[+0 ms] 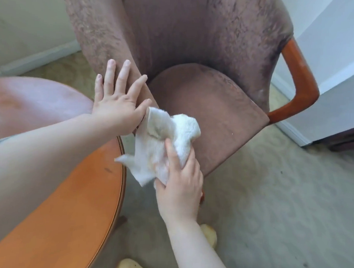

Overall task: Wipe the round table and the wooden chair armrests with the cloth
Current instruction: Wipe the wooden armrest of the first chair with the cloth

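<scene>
Left hand (117, 102) spread flat on chair (197, 42); right hand (179, 187) pinches cloth (163, 141), which may snag between table (70, 200) and chair.

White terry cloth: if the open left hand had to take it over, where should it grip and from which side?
Probably the loose upper fold of the white terry cloth, reached from the left, where the left hand already lies flat on the chair beside it. The right hand bunches the lower part, so the top hangs free, and the orange-brown round wooden table crowds lower approaches.
</scene>
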